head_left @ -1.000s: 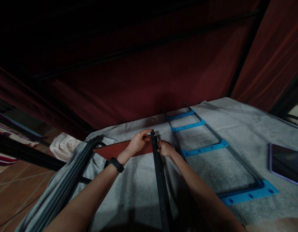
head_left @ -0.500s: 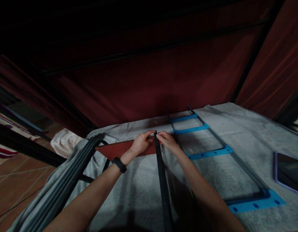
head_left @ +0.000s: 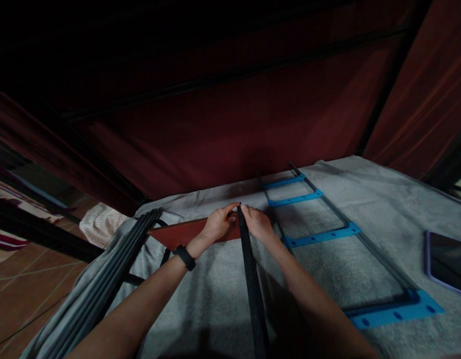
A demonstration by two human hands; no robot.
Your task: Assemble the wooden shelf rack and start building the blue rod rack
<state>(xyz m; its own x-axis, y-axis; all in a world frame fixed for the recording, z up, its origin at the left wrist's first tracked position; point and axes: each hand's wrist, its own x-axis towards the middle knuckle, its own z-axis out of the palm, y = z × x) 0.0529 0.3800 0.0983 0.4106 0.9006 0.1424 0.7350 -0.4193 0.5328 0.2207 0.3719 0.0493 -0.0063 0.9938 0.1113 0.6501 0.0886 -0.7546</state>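
A dark metal bar (head_left: 250,279) runs from the bottom of the view up to its far tip, between my two hands. My left hand (head_left: 217,224), with a black band on the wrist, has curled fingers, and one fingertip presses the bar's far end. On the other side, my right hand (head_left: 257,222) pinches the same end with its thumb and fingers. A reddish-brown board (head_left: 183,234) stretches leftward behind my left hand up to the bar. Any small part between my fingertips is hidden.
Grey cloth (head_left: 215,279) covers the surface. Several grey tubes (head_left: 118,269) lie at left. To the right are a frame with blue crosspieces (head_left: 320,235) and a phone (head_left: 449,262). Dark red fabric (head_left: 230,144) with dark poles encloses the far side.
My right hand has closed in against the bar's far end, its fingers now flatter along it. The bar's tip has shifted slightly left. My left hand stays nearly in place.
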